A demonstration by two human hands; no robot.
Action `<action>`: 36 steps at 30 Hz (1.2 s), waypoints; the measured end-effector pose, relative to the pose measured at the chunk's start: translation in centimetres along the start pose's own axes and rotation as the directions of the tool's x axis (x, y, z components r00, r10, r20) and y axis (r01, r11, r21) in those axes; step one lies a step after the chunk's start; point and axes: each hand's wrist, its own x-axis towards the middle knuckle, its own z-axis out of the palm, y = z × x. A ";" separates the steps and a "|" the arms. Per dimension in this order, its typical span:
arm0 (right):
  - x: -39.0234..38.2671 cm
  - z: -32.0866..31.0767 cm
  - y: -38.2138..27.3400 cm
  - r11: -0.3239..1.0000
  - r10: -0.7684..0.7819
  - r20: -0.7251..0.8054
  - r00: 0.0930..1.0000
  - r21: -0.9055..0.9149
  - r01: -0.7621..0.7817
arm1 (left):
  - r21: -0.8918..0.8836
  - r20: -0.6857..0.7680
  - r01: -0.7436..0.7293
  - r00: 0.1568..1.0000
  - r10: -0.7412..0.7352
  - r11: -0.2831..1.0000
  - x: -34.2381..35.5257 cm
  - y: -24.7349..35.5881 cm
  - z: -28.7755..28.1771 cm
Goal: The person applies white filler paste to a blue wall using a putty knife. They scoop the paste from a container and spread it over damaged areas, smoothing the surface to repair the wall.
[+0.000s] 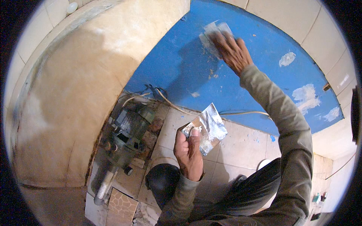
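Observation:
My left hand (pixel 189 154) is closed around a flat rectangular sheet (pixel 212 126) smeared with white paste, thumb on top and held over the tiled floor. Higher up, my right hand (pixel 233 51) is at the blue wall (pixel 162 60). Its fingers press a pale, flat scraper (pixel 211 42) to the surface; the scraper and fingertips are smeared by motion. White paste patches (pixel 306 97) mark the wall to the right, and a few small chipped spots show below my right hand.
An electric water pump (pixel 132 128) with a pipe (pixel 105 184) stands on the floor at left, beside a stained tan wall (pixel 75 105). A pale cable (pixel 171 105) runs along the foot of the blue wall. A loose patterned tile (pixel 122 205) lies at lower left. My bent knee (pixel 163 182) is below.

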 end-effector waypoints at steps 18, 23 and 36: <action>0.8 -0.5 -1.1 0.998 0.013 -0.137 0.990 0.055 -0.005 | -0.001 -0.045 -0.029 0.999 0.029 1.000 0.0 -0.2 -0.4; -8.5 1.0 -2.9 0.997 -0.065 0.175 0.982 0.053 0.056 | 0.048 -0.027 -0.025 0.999 0.026 0.999 -0.2 0.4 -0.8; -5.8 1.2 1.6 0.993 0.105 0.015 0.994 -0.052 -0.104 | -0.050 -0.006 -0.025 1.000 0.025 0.998 -0.1 0.8 -0.2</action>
